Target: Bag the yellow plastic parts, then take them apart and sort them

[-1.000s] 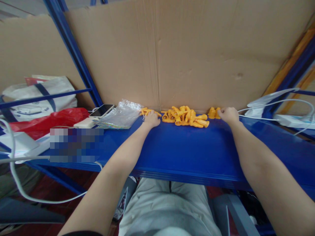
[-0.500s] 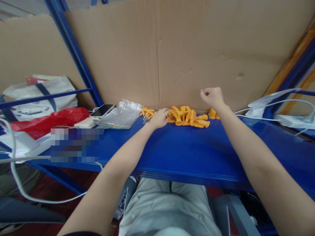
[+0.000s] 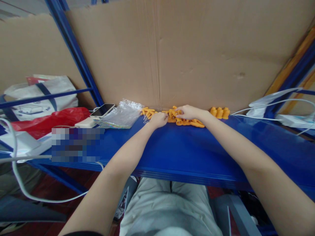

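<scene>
Both our hands meet at the pile of orange plastic pieces, heaped at the far edge of the blue shelf against the cardboard backing. Our right hand lies over the pile's middle, fingers curled down onto the pieces; whether it grips one, we cannot tell. Our left hand rests at the pile's left end, loosely closed; grip also unclear. The heap runs left to right along the wall. Three orange pieces stand upright, apart to the right, nearer our right arm. A clear bag lies left.
</scene>
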Motion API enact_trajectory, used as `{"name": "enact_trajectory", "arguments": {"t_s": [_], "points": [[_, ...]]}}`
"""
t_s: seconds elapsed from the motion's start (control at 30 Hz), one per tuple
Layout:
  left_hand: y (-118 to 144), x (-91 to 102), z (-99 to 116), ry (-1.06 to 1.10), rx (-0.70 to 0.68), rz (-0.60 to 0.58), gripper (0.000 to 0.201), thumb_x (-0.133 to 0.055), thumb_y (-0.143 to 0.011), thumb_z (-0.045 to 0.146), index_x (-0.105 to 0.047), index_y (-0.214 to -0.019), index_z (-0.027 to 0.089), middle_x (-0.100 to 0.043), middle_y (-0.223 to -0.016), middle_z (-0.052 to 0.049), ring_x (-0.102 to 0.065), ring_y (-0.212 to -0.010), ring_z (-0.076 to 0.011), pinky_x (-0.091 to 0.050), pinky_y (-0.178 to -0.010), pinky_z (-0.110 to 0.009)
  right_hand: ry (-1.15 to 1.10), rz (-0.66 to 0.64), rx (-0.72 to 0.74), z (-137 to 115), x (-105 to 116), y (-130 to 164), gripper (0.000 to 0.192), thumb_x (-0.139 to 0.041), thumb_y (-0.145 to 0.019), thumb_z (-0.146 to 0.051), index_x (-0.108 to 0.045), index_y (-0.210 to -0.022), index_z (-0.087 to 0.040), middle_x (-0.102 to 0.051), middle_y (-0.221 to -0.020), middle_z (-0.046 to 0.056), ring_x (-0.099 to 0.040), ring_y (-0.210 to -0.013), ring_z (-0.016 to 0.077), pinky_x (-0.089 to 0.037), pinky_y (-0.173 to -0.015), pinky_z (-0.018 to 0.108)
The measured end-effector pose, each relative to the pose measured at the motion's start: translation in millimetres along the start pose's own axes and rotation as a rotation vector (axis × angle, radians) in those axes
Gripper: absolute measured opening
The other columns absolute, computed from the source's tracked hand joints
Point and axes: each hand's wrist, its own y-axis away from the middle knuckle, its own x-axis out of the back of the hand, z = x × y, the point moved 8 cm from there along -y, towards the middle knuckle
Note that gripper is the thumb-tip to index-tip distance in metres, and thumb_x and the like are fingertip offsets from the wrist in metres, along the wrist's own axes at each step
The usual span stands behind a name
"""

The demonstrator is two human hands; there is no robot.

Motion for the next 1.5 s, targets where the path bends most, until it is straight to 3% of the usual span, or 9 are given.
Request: {"name": "enact_trajectory", "arguments": {"t_s": [0.2,0.37,0.47,0.7,1.0,1.13,1.23,1.4,1.5], "points": [[-1.4,-11.7,-23.8,0.034,0.056,-0.005,0.032,-0.047,-0.094,0.023,-0.074,-0.112,0.021,-0.077,-0.115,-0.01,-0.072,-0.107,-0.0258,-0.054,-0.092,-0.034,0.08,0.002,-0.059,0.2,-1.3,1.1,0.045,-0.059,-0.096,-0.032,-0.062,-0.136,-0.012,-0.074,-0.122,0.017,-0.071,-0.109,0.0261,-0.05,-0.086,0.028],[-4.2,-19.0,-28.7,0.057,0.039,-0.007,0.029,-0.049,-0.094,0.023,-0.072,-0.11,0.021,-0.076,-0.115,-0.009,-0.071,-0.107,-0.0238,-0.054,-0.093,-0.032,-0.03,-0.143,-0.125,0.2,-10.9,6.5,0.04,-0.054,-0.099,-0.027,-0.056,-0.135,-0.011,-0.078,-0.095,0.013,-0.073,-0.075,0.0196,-0.048,-0.064,0.025],[-3.6,-15.9,-24.7,0.035,0.037,-0.008,0.028,-0.048,-0.094,0.023,-0.073,-0.106,0.019,-0.076,-0.116,-0.01,-0.07,-0.109,-0.0256,-0.053,-0.094,-0.034,-0.097,-0.215,-0.142,-0.6,-16.0,9.4,0.039,-0.053,-0.1,-0.029,-0.054,-0.132,-0.008,-0.077,-0.087,0.012,-0.07,-0.069,0.0184,-0.046,-0.057,0.025],[1.2,-5.9,-27.9,0.009,0.178,-0.019,0.032,-0.042,-0.099,0.023,-0.069,-0.113,0.014,-0.076,-0.113,-0.015,-0.072,-0.106,-0.0268,-0.053,-0.093,-0.034,-0.214,-0.23,-0.158,8.8,-4.1,12.5,0.036,-0.054,-0.101,-0.043,-0.061,-0.124,-0.015,-0.078,-0.089,0.01,-0.073,-0.069,0.0178,-0.052,-0.061,0.024],[4.2,-14.0,-34.6,0.006,0.236,-0.102,0.034,-0.046,-0.099,0.028,-0.064,-0.125,0.015,-0.07,-0.128,-0.014,-0.067,-0.119,-0.0296,-0.051,-0.099,-0.037,-0.401,0.097,-0.111,44.3,56.5,28.8,0.04,-0.062,-0.094,-0.056,-0.069,-0.109,-0.019,-0.076,-0.087,0.008,-0.072,-0.076,0.0194,-0.055,-0.074,0.029],[4.0,-14.0,-36.3,0.006,0.248,-0.088,0.031,-0.048,-0.097,0.026,-0.066,-0.12,0.018,-0.072,-0.126,-0.012,-0.067,-0.118,-0.0289,-0.05,-0.101,-0.04,-0.516,0.228,-0.059,49.7,81.9,41.7,0.044,-0.062,-0.094,-0.058,-0.07,-0.109,-0.017,-0.076,-0.094,0.011,-0.069,-0.078,0.0174,-0.054,-0.078,0.029],[1.8,-4.1,-33.8,0.034,0.201,0.041,0.031,-0.047,-0.095,0.022,-0.066,-0.119,0.018,-0.072,-0.124,-0.014,-0.065,-0.119,-0.0305,-0.047,-0.104,-0.045,-0.576,0.203,-0.016,44.6,86.1,45.6,0.051,-0.059,-0.094,-0.061,-0.07,-0.112,-0.014,-0.076,-0.097,0.015,-0.069,-0.082,0.0178,-0.054,-0.077,0.028],[6.4,32.8,-10.3,0.163,-0.049,0.438,0.045,-0.041,-0.097,0.023,-0.052,-0.14,0.015,-0.059,-0.144,-0.018,-0.054,-0.134,-0.0302,-0.041,-0.11,-0.048,-0.465,0.082,-0.02,26.6,77.8,42.9,0.051,-0.055,-0.097,-0.061,-0.073,-0.117,-0.018,-0.076,-0.099,0.011,-0.07,-0.085,0.0194,-0.055,-0.078,0.031],[11.1,41.6,13.6,0.178,-0.215,0.487,0.05,-0.041,-0.099,0.027,-0.045,-0.148,0.018,-0.048,-0.156,-0.017,-0.043,-0.145,-0.029,-0.035,-0.116,-0.048,-0.353,0.032,0.008,12.9,75.8,42.1,0.045,-0.057,-0.097,-0.054,-0.075,-0.121,-0.021,-0.077,-0.105,0.009,-0.071,-0.09,0.0204,-0.055,-0.081,0.031]]}}
